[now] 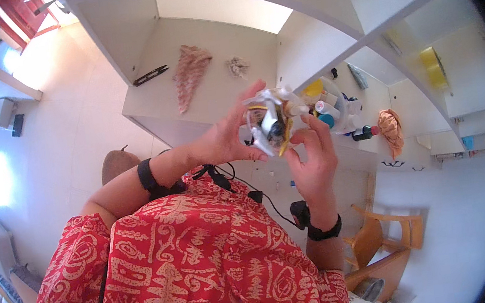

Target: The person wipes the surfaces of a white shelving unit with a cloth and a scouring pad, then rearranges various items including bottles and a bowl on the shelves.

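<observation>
In front of my chest is a small, apparently clear container [271,123], crowded with white, dark and yellow small items that are partly blurred. My left hand [235,132] wraps its far left side, thumb below and fingers above. On the other side my right hand [313,152] has its bent fingers and thumb against the container's edge, near a yellow strip [286,138]. Behind them on the white shelf [150,101] lie a pink textured cloth [191,76], a crumpled whitish wad [238,66] and black thread snips [151,75].
Right of the divider [327,66] stands a clear tub [339,94] with bottles and spools. Nearby are a dark bottle with a red cap [365,133] and a bunched orange cloth [390,128]. A wooden chair [371,235] is at lower right. A black cable [271,200] hangs before me.
</observation>
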